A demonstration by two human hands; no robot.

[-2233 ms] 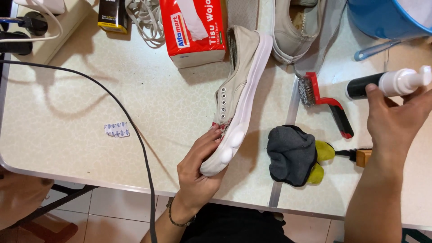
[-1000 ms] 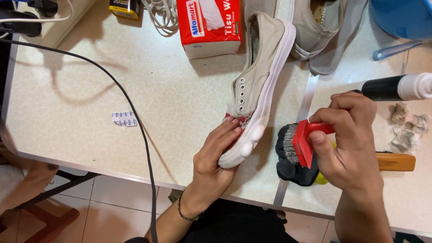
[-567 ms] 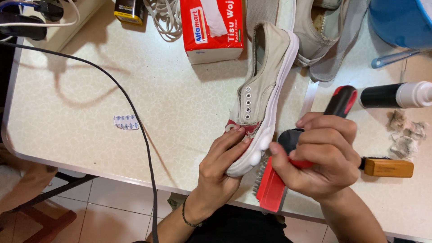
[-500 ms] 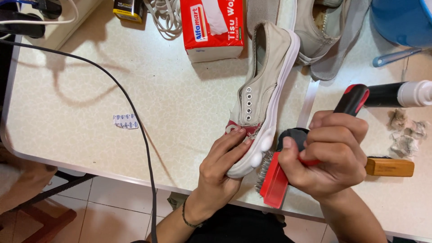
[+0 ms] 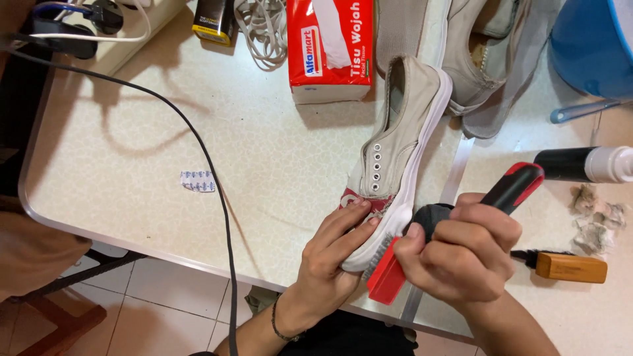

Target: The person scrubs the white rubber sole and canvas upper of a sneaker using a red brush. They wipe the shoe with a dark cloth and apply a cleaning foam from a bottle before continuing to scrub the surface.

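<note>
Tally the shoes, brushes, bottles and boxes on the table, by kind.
Shoes: 2, one steadied by the left hand, one behind it
Brushes: 2, red in the right hand, wooden lying flat
Bottles: 1
Boxes: 2, red, small dark
Total: 7

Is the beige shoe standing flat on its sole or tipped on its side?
Tipped: the shoe lies on edge, its white sole facing sideways.

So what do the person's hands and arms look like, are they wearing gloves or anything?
No gloves. Both the left hand and the right hand are bare, and the forearms show no sleeves. The only thing worn is a thin dark beaded bracelet around the left wrist. No rings or watch can be seen, and the fingernails look short and plain.
</note>
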